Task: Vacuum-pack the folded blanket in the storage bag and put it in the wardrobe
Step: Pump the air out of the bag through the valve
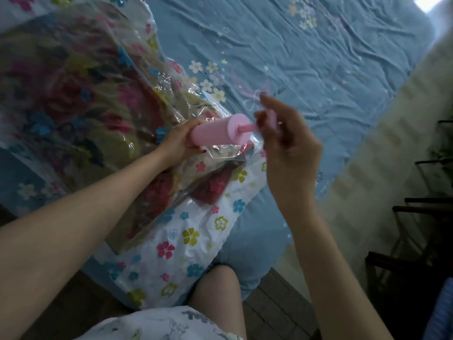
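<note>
Right hand point(291, 146) motion-blurred; its curled fingers cover the pump handle point(273, 120), so handle shape can't be told. Left hand point(177, 141) hides the lower end of the pink pump point(218, 132); where the pump meets the storage bag point(171, 241) isn't visible. Blanket point(73, 94) inside the bag smeared by plastic glare, cut off at left edge. Bed sheet point(331, 57) cropped top and right. Dark rack point(416, 229) at right, dim, cut by edge. Both forearms run out of frame.

Blanket point(73, 99) in storage bag point(171, 241), frame left, on bed point(331, 57); pump point(218, 131) at ctr atop bag; floor point(277, 303) btm.
</note>
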